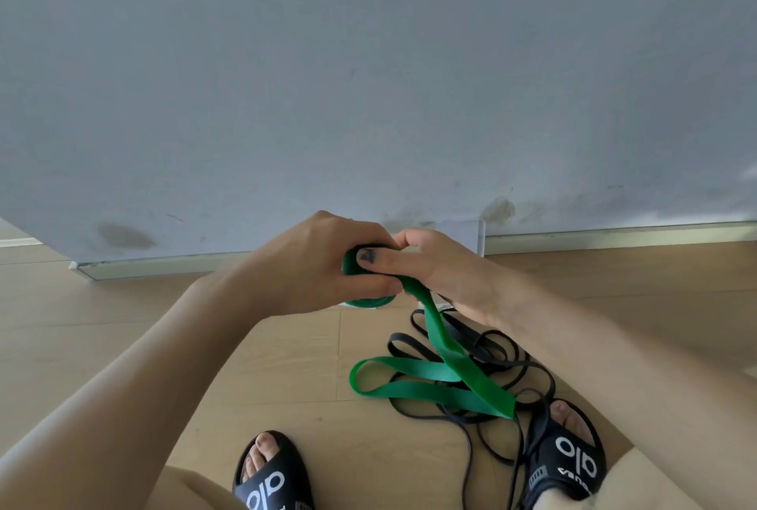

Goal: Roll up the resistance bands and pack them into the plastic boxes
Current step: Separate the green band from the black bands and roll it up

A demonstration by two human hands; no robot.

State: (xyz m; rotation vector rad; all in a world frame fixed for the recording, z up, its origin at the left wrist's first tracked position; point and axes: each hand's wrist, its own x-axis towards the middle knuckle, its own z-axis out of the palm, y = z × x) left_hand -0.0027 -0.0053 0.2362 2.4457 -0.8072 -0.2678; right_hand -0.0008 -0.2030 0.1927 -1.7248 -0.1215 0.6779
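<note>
step: rolling the green band (434, 370), both hands pinching the roll: left hand (315, 264), right hand (442, 268)
next: wind in the slack off the floor (286, 366)

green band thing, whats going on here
A person is rolling up a green resistance band. The left hand grips the rolled part, and the right hand pinches the band right beside the roll. The rest of the band hangs down in loose loops over a tangle of black bands on the wooden floor, near the person's slippered feet. A clear plastic box is partly visible behind the hands, by the wall.
</note>
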